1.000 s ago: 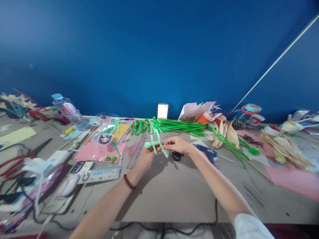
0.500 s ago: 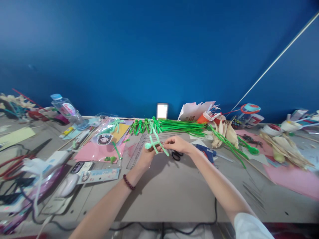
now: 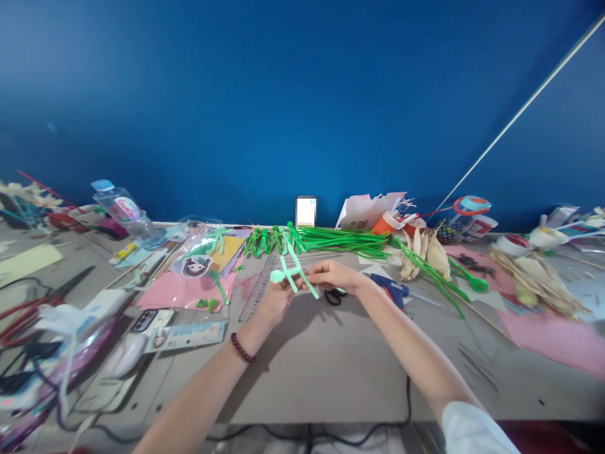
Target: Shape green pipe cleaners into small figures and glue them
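Note:
Over the middle of the table, a pale green pipe-cleaner figure (image 3: pixel 292 272) with a round head and stick-like limbs is held between both hands. My left hand (image 3: pixel 275 299) grips it from below, near the round head. The fingertips of my right hand (image 3: pixel 334 275) pinch together at its right side, close to the left fingers; what exactly lies between them is too small to tell. Beyond the hands lie several darker green pipe-cleaner figures (image 3: pixel 267 241) and a bundle of green pipe cleaners (image 3: pixel 347 241). Black-handled scissors (image 3: pixel 334 296) rest under my right hand.
A clear ruler (image 3: pixel 256 291) lies left of the hands. Further left are a plastic bag on pink paper (image 3: pixel 165 287), a water bottle (image 3: pixel 123 208) and a white mouse (image 3: pixel 128 354). To the right are a blue glue gun (image 3: pixel 388 289), corn husks (image 3: pixel 437 258) and a paper cup (image 3: pixel 387 222).
The view has shifted slightly. Both hands stay together at the pale green figure, which has tilted a little; the grip looks much the same.

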### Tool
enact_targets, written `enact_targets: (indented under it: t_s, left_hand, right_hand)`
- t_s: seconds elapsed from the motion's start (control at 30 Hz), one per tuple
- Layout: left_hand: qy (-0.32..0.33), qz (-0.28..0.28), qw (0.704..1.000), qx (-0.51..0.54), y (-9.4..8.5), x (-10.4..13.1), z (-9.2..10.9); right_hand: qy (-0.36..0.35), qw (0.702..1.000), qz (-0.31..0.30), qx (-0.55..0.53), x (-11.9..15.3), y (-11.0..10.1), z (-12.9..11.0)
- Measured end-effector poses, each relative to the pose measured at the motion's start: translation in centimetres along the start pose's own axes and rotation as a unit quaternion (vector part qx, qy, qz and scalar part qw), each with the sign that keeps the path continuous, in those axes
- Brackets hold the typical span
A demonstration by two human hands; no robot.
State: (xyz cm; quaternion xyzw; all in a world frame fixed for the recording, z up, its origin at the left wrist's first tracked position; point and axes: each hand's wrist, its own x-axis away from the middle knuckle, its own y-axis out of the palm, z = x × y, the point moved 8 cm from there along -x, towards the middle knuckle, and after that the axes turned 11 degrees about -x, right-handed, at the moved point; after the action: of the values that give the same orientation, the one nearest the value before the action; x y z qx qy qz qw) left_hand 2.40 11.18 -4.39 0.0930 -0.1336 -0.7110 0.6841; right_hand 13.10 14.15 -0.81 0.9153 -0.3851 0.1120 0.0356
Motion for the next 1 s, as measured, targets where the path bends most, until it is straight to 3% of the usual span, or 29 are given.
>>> enact_targets:
  t_s: [0.1,0.23,0.4,0.5,0.57,0.63,0.7,0.8,1.0]
  left_hand:
    - [-0.01,-0.004,1.0,0.018,0.0,-0.1,0.0]
    - [0.023,-0.026,0.998,0.044,0.1,-0.2,0.9]
    - [0.029,-0.042,0.996,0.07,-0.2,-0.3,1.7]
    - [0.082,0.084,0.993,0.013,-2.5,0.0,2.6]
    - [0.148,0.198,0.966,-0.074,-4.2,1.0,3.8]
    - [0.199,0.245,0.935,-0.161,-4.5,2.1,4.9]
    - [0.22,0.208,0.925,-0.229,-3.4,2.4,5.4]
    - [0.202,0.122,0.932,-0.274,-1.2,2.3,4.9]
    - [0.059,0.067,0.987,-0.134,-0.3,1.1,1.8]
  right_hand:
    - [-0.022,1.0,0.01,0.019,0.3,-0.3,-0.7]
    - [-0.081,0.992,0.055,0.086,0.9,-1.0,-2.2]
    - [-0.146,0.949,0.135,0.243,2.1,-0.8,-4.2]
    - [-0.181,0.914,0.17,0.322,2.9,-0.1,-5.3]
    - [-0.181,0.893,0.194,0.364,3.4,0.1,-5.8]
    - [-0.17,0.874,0.216,0.4,3.7,0.2,-6.0]
    - [-0.163,0.856,0.233,0.432,3.9,0.3,-6.2]
    - [-0.158,0.832,0.245,0.472,4.2,0.8,-6.6]
    - [-0.165,0.808,0.234,0.514,4.3,2.6,-6.8]
